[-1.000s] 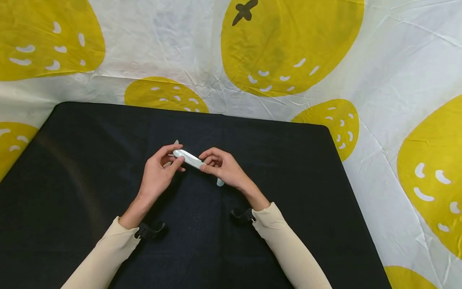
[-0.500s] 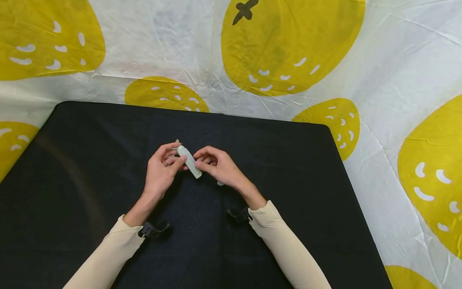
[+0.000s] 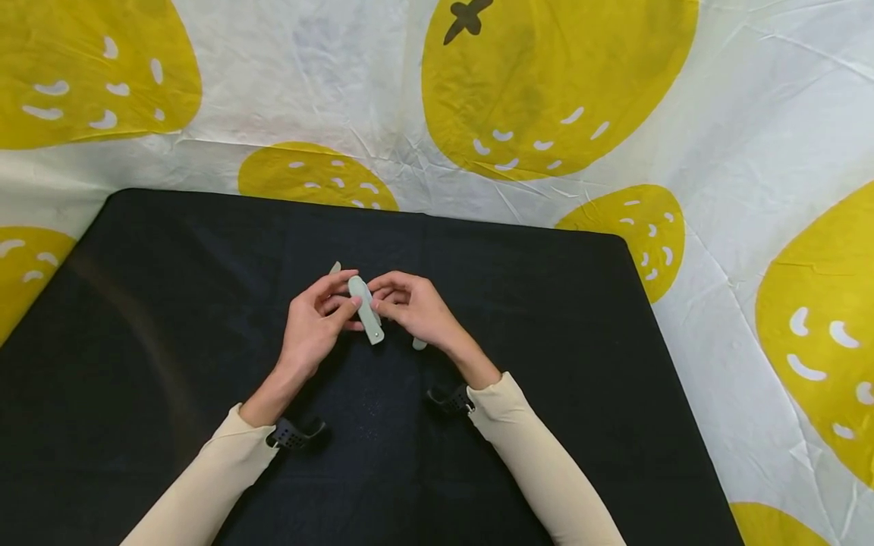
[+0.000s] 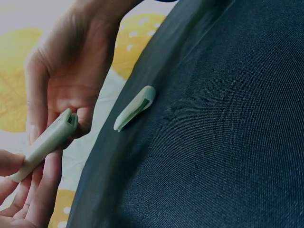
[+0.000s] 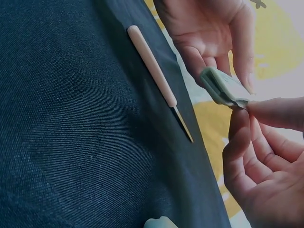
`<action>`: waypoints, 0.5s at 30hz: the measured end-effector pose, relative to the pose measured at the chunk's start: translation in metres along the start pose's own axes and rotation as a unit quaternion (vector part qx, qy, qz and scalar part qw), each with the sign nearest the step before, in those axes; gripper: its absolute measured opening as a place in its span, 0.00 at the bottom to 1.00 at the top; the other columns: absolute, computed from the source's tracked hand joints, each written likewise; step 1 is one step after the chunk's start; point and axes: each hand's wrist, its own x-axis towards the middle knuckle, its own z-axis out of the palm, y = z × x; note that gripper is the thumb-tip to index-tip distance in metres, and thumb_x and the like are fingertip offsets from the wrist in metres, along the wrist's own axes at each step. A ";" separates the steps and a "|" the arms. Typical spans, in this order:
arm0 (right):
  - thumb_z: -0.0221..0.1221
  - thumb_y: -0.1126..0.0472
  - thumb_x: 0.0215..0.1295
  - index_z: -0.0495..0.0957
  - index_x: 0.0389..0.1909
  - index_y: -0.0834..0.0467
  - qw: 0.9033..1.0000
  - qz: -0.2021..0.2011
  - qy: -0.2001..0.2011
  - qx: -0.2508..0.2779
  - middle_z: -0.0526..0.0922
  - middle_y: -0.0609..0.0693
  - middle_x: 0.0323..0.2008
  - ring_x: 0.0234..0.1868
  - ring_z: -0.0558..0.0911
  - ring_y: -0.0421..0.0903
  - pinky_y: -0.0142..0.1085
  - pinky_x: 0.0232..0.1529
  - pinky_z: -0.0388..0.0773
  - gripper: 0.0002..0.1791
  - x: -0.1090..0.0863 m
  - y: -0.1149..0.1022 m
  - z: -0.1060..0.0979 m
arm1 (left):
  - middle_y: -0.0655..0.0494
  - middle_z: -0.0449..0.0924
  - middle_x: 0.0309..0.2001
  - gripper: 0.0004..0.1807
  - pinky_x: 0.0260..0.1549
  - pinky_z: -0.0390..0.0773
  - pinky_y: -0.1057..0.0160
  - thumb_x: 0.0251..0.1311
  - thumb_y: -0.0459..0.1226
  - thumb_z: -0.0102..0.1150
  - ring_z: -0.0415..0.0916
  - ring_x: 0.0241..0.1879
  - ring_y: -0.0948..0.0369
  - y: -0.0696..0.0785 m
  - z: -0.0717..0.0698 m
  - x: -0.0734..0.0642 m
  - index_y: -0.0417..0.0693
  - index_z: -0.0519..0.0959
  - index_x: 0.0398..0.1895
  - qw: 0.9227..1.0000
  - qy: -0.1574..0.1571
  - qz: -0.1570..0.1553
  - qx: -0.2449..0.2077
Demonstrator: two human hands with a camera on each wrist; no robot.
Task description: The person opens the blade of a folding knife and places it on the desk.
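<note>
Now that a slotted pale-green handle (image 3: 369, 318) has swung steeper than a second ago, seemingly easing access to its edge, the left hand (image 3: 310, 330) grips it with curled fingers above the black-covered worktop (image 3: 369, 485) while the right hand (image 3: 419, 311) pinches that side.

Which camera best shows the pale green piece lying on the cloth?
The left wrist view: the green piece shows there whole and uncovered. The head view shows only an end past the right hand, which hides the rest; the right wrist view catches just an end at its bottom edge.
</note>
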 end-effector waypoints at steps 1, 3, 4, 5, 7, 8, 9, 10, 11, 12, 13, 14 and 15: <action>0.62 0.69 0.71 0.81 0.56 0.64 1.000 0.003 -0.001 0.005 0.86 0.61 0.44 0.38 0.86 0.39 0.31 0.41 0.82 0.14 0.000 0.000 0.000 | 0.43 0.80 0.55 0.24 0.34 0.89 0.63 0.70 0.29 0.62 0.85 0.41 0.70 0.000 0.000 0.000 0.43 0.76 0.69 1.000 -0.002 -0.001 0.001; 0.62 0.70 0.70 0.81 0.55 0.65 1.000 0.007 -0.004 0.016 0.86 0.60 0.43 0.37 0.85 0.39 0.32 0.41 0.83 0.14 0.001 0.001 -0.001 | 0.42 0.79 0.55 0.24 0.34 0.89 0.62 0.70 0.28 0.62 0.85 0.41 0.70 0.000 0.000 0.001 0.42 0.76 0.69 1.000 -0.005 -0.005 0.002; 0.62 0.70 0.70 0.81 0.55 0.65 1.000 0.010 -0.005 0.022 0.86 0.60 0.42 0.37 0.85 0.39 0.32 0.41 0.83 0.14 0.001 0.002 -0.001 | 0.42 0.79 0.55 0.24 0.34 0.89 0.62 0.70 0.28 0.62 0.85 0.41 0.70 0.000 0.000 0.001 0.42 0.76 0.68 1.000 -0.007 -0.008 0.002; 0.62 0.71 0.69 0.81 0.54 0.65 1.000 0.012 -0.005 0.027 0.86 0.60 0.42 0.36 0.85 0.39 0.32 0.41 0.83 0.14 0.001 0.003 -0.002 | 0.41 0.79 0.56 0.24 0.34 0.89 0.62 0.70 0.28 0.62 0.85 0.41 0.70 0.000 0.000 0.001 0.41 0.75 0.69 1.000 -0.010 -0.010 0.004; 0.62 0.71 0.69 0.80 0.53 0.66 0.999 0.015 -0.003 0.039 0.86 0.59 0.41 0.35 0.85 0.38 0.33 0.40 0.82 0.13 0.002 0.005 -0.002 | 0.40 0.79 0.56 0.24 0.35 0.89 0.62 0.70 0.28 0.62 0.85 0.42 0.70 0.000 0.000 0.002 0.40 0.75 0.69 1.000 -0.013 -0.015 0.005; 0.62 0.71 0.68 0.80 0.53 0.66 0.999 0.016 0.000 0.047 0.86 0.58 0.40 0.35 0.85 0.38 0.34 0.39 0.82 0.13 0.002 0.006 -0.002 | 0.40 0.79 0.56 0.24 0.35 0.89 0.63 0.70 0.28 0.62 0.85 0.41 0.70 0.000 0.000 0.002 0.40 0.75 0.69 1.000 -0.013 -0.018 0.005; 0.62 0.72 0.68 0.80 0.52 0.67 0.998 0.017 0.004 0.055 0.85 0.57 0.39 0.34 0.84 0.38 0.34 0.39 0.82 0.13 0.002 0.007 -0.002 | 0.40 0.79 0.57 0.24 0.35 0.89 0.63 0.70 0.28 0.62 0.85 0.41 0.70 0.000 0.000 0.002 0.39 0.74 0.69 1.000 -0.013 -0.020 0.004; 0.61 0.72 0.68 0.80 0.52 0.67 0.998 0.017 0.009 0.063 0.85 0.55 0.39 0.34 0.84 0.38 0.34 0.38 0.81 0.13 0.002 0.008 -0.003 | 0.40 0.79 0.57 0.25 0.35 0.89 0.63 0.70 0.28 0.61 0.85 0.41 0.70 0.001 0.000 0.003 0.39 0.74 0.69 1.000 -0.013 -0.023 0.003; 0.61 0.72 0.68 0.80 0.51 0.68 0.997 0.017 0.014 0.071 0.85 0.54 0.38 0.33 0.84 0.38 0.34 0.38 0.81 0.12 0.003 0.009 -0.003 | 0.40 0.79 0.57 0.25 0.35 0.89 0.63 0.70 0.28 0.62 0.85 0.41 0.70 0.001 0.000 0.003 0.39 0.74 0.69 1.000 -0.011 -0.024 0.003; 0.61 0.73 0.68 0.80 0.51 0.68 0.997 0.016 0.019 0.078 0.85 0.53 0.37 0.32 0.83 0.38 0.34 0.37 0.81 0.12 0.003 0.010 -0.004 | 0.41 0.79 0.57 0.25 0.35 0.89 0.63 0.70 0.27 0.62 0.85 0.41 0.70 0.001 0.001 0.003 0.38 0.74 0.69 1.000 -0.009 -0.028 0.000; 0.61 0.73 0.67 0.79 0.50 0.68 0.996 0.015 0.023 0.086 0.84 0.51 0.36 0.32 0.83 0.38 0.33 0.36 0.80 0.12 0.003 0.011 -0.004 | 0.40 0.79 0.57 0.25 0.35 0.89 0.63 0.70 0.27 0.62 0.85 0.41 0.70 0.001 0.001 0.003 0.38 0.73 0.69 1.000 -0.007 -0.028 -0.001; 0.61 0.73 0.67 0.79 0.50 0.69 0.995 0.014 0.026 0.091 0.84 0.50 0.36 0.31 0.83 0.38 0.33 0.36 0.80 0.12 0.003 0.011 -0.004 | 0.40 0.79 0.58 0.25 0.35 0.89 0.63 0.70 0.27 0.62 0.85 0.41 0.70 0.002 0.001 0.003 0.37 0.73 0.69 1.000 -0.006 -0.031 -0.003; 0.61 0.74 0.67 0.79 0.50 0.69 0.995 0.014 0.028 0.095 0.84 0.49 0.35 0.31 0.83 0.37 0.32 0.35 0.80 0.11 0.003 0.012 -0.005 | 0.40 0.79 0.58 0.25 0.35 0.89 0.63 0.70 0.27 0.61 0.85 0.41 0.70 0.002 0.002 0.003 0.37 0.73 0.69 0.999 -0.004 -0.033 -0.004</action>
